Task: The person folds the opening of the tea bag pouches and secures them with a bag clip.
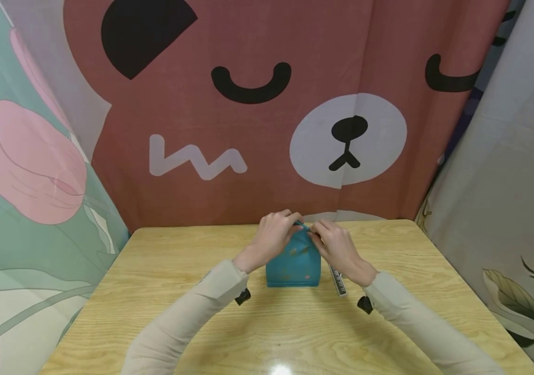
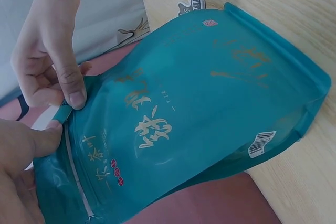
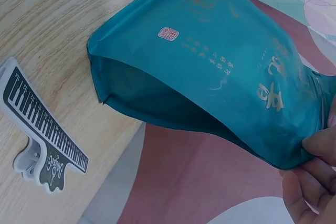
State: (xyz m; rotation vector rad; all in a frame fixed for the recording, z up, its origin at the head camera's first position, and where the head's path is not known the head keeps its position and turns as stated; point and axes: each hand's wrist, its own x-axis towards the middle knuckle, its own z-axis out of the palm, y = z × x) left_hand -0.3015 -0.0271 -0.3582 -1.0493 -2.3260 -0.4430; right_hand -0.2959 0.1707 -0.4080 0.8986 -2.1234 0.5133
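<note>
One teal pouch [image 1: 293,266] is pinched at its top by the left hand [image 1: 272,237] and right hand [image 1: 339,247], near a keyboard-printed clip [image 3: 46,124].

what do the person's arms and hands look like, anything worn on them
The left sleeve and right sleeve are long, plain and pale beige. A small black block shows near the end of each. The left hand and right hand wear no gloves.

A bear-printed curtain [image 1: 267,135] hangs behind a wood-grained table [image 1: 295,328].
</note>
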